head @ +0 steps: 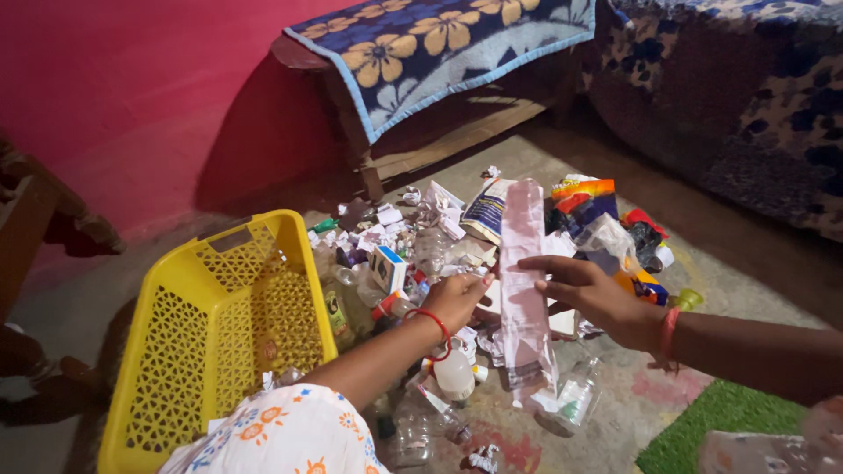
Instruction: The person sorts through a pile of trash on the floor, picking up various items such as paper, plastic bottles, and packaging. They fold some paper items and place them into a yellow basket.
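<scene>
Sat on the floor (79, 298) beside a pink wall (132, 88). Saw a wooden bench (457, 123) under a blue flower blanket (439, 44), with a dark flowery sofa (746, 96) to the right of it. Had a big yellow basket (215, 325) with holes in its walls on the left, with a few small scraps lying inside. Faced a messy pile of trash (421, 237) in the middle: little boxes, crumpled paper, wrappers and clear bottles. Held up a long clear plastic bag (525, 281) between both hands, standing tall over the pile. Pinched the bag's left edge with the left hand (457, 298), fingers shut on it. Touched the bag's right side with the right hand (593, 294), fingers stretched out flat and apart. Wore a red thread on each wrist. Spotted a small clear bottle (571, 399) just below the bag.
</scene>
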